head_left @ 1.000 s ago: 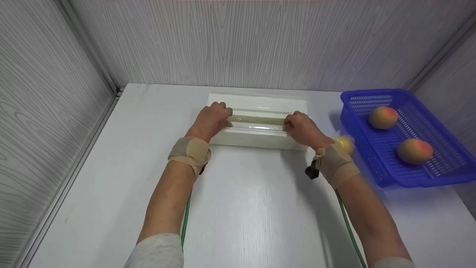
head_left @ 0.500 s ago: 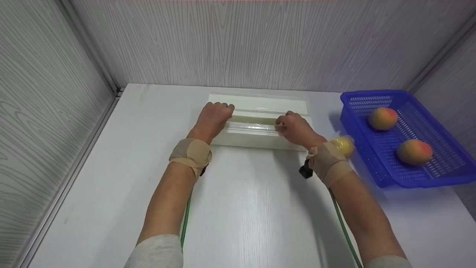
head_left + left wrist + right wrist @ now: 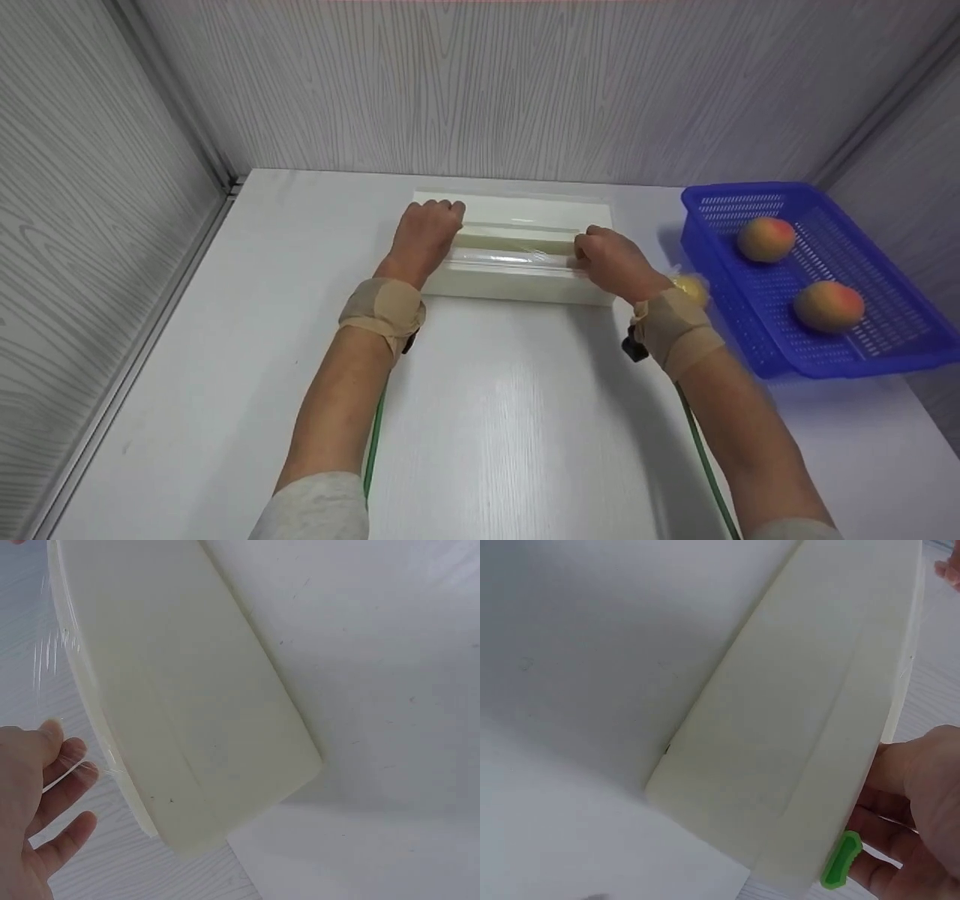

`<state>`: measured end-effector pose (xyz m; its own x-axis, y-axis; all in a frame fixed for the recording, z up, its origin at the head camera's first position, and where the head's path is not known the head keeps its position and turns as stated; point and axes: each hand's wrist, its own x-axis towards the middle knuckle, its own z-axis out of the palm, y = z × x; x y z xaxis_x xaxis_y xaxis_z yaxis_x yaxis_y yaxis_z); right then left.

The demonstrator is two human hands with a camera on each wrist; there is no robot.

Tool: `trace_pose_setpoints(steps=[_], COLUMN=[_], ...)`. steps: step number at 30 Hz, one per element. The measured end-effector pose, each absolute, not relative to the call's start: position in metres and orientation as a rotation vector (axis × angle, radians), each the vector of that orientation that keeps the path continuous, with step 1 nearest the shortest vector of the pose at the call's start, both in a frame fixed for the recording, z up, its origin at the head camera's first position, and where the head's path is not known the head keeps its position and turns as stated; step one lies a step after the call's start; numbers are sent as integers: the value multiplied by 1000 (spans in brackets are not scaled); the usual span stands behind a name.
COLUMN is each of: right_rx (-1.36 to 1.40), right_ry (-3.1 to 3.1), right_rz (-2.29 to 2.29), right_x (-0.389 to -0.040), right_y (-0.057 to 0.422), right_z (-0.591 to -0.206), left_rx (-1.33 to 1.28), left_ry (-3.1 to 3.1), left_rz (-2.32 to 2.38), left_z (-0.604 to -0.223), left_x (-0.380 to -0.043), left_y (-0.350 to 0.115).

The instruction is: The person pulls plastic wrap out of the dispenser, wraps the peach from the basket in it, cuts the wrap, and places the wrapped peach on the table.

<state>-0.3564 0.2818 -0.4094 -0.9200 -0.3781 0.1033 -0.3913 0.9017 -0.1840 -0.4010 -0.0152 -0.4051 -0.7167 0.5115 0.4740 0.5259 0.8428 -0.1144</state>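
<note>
A white cling film dispenser box (image 3: 517, 286) lies near the back of the table, with clear cling film (image 3: 510, 257) stretched and wrinkled across its top. My left hand (image 3: 427, 234) pinches the film at the box's left end; in the left wrist view, the film runs between its thumb and fingertips. At the right end, my right hand (image 3: 616, 261) has its fingers curled at the film, the fingertips partly hidden behind the box's edge. Beside those fingers in the right wrist view sits a green slide cutter (image 3: 841, 861) on the box's edge.
A blue plastic basket (image 3: 757, 330) with two peach-like fruits (image 3: 829, 307) stands to the right. Between it and my right wrist lies a yellow fruit (image 3: 691, 287) in clear film, partly covered by the wrist. A panelled wall (image 3: 480, 90) rises behind the table.
My right hand first moved left along the box, then back to its right end. My left hand stayed at the left end, its fingers shifting slightly. The basket and fruits stay put.
</note>
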Motion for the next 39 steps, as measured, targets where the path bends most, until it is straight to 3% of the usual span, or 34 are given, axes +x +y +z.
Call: trace_pose_setpoints(steps=[10, 24, 39], right_rx=[753, 663, 723], right_ry=[-2954, -2973, -3027], right_rz=[247, 56, 989], right_x=[-354, -359, -376], right_y=[285, 274, 195], right_z=[-400, -401, -406], left_rx=[-716, -676, -815], left_ry=[-2544, -2626, -2638], left_rz=[-78, -245, -332], left_z=[-402, -396, -396], left_x=[-401, -402, -400], left_y=[-19, -27, -21])
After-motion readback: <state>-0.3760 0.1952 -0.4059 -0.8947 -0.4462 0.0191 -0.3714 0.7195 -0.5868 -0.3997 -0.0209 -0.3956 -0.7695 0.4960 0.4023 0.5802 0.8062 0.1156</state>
